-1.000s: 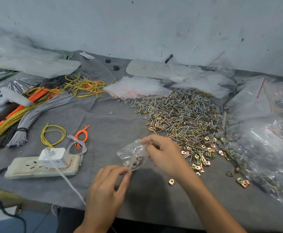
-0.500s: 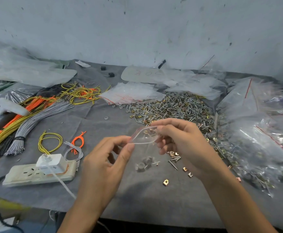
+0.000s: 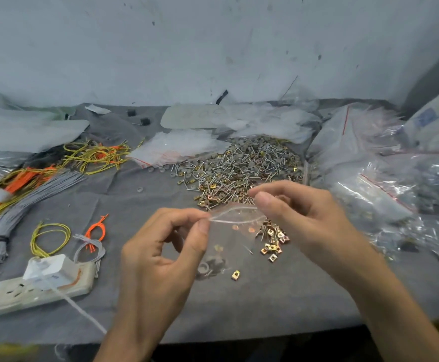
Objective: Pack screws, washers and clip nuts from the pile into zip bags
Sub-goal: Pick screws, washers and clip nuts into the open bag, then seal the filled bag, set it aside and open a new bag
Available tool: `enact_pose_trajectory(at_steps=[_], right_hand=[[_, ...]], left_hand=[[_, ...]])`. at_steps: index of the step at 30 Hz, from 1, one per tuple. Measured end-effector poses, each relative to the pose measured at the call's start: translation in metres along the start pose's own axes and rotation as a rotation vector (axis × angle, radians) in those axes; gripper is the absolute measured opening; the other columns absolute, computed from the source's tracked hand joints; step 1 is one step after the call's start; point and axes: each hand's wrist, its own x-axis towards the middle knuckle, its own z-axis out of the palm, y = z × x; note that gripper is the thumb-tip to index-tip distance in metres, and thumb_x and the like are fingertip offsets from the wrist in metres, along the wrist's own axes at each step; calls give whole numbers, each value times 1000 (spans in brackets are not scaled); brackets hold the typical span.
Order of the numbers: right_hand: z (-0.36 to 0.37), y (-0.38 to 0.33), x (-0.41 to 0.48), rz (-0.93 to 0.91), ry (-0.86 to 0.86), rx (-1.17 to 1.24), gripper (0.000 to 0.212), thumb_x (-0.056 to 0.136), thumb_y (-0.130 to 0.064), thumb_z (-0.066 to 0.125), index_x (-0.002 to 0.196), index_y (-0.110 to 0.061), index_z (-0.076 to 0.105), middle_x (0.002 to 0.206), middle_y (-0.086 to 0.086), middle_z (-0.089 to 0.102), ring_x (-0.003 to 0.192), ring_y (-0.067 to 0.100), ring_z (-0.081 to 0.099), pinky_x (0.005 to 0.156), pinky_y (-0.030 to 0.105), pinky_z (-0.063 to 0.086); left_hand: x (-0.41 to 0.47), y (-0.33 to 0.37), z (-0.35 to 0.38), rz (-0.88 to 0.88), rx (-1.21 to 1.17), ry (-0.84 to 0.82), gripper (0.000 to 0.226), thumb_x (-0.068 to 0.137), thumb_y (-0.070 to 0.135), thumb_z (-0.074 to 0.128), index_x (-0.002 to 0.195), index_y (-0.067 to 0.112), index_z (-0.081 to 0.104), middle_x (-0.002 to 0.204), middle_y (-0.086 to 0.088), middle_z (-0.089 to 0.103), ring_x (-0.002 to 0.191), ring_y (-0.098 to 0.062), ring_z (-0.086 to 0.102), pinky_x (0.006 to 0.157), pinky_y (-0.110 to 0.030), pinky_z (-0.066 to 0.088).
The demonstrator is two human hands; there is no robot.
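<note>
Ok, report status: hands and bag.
Left hand pinches zip bag at one top corner, right hand at the other. Bag held above cloth, washers inside. Nothing in the way; pile behind.

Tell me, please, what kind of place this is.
Probably a small workshop's packing bench: a pile of screws, washers and clip nuts, filled zip bags at the right, bundles of cut wires at the left.

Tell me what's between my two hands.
The zip bag, its mouth pinched by the left hand and the right hand at either end; the head view shows it.
</note>
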Motion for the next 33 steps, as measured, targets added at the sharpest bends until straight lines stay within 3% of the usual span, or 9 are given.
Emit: enact_pose_trajectory(at_steps=[2,4,5,10,14,22,27,33], right_hand=[[-1,-2,-6,-154,-16,-245,36,83,-68,62,113,-49,69,91,-22,51,90,3,57,75,22,44],[6,-6,-10,-268,-86,-344,39,85,-64,65,120,-47,66,108,-24,50,116,6,52,93,22,43],[10,-8,-10,-319,-105,-386,37,86,-58,67,119,-42,67,111,-23,52,118,8,51,97,23,41],[19,-11,-10,-435,-32,-398,8,89,-26,74,96,-24,72,95,-15,63,95,10,59,86,37,48],[21,-11,-15,-449,14,-392,4,88,-27,72,89,-23,70,89,-14,61,88,11,60,80,38,49],[25,-19,-19,-459,95,-452,10,84,-31,65,80,-24,70,83,-13,63,80,11,60,77,38,49],[29,-19,-21,-473,115,-455,16,82,-32,60,77,-21,70,81,-10,64,77,18,61,74,41,50],[24,-17,-25,-515,173,-444,5,78,-23,67,75,-18,69,78,-9,61,74,14,58,69,35,50]], left_hand=[[0,3,4,3,19,-32,6,92,33,63,92,34,69,85,7,68,74,-15,63,69,-21,48],[1,5,7,2,29,-72,6,91,33,62,92,35,68,84,7,67,74,-14,62,68,-19,46],[0,6,8,0,29,-90,6,91,34,62,93,36,67,84,8,67,74,-14,61,68,-19,46],[-5,7,8,-15,23,-127,8,91,35,62,95,36,68,86,4,68,72,-17,60,68,-23,47],[-7,9,7,-22,16,-130,9,91,35,63,96,35,70,86,2,69,70,-18,60,68,-27,48],[-10,15,8,14,55,-146,9,91,34,64,93,34,72,79,4,66,66,-14,56,64,-18,43],[-10,18,6,20,79,-156,11,91,36,63,97,33,72,79,3,67,66,-16,58,63,-23,46],[-9,26,3,103,161,-154,8,95,33,57,93,31,65,81,9,62,70,-11,58,66,-16,44]])
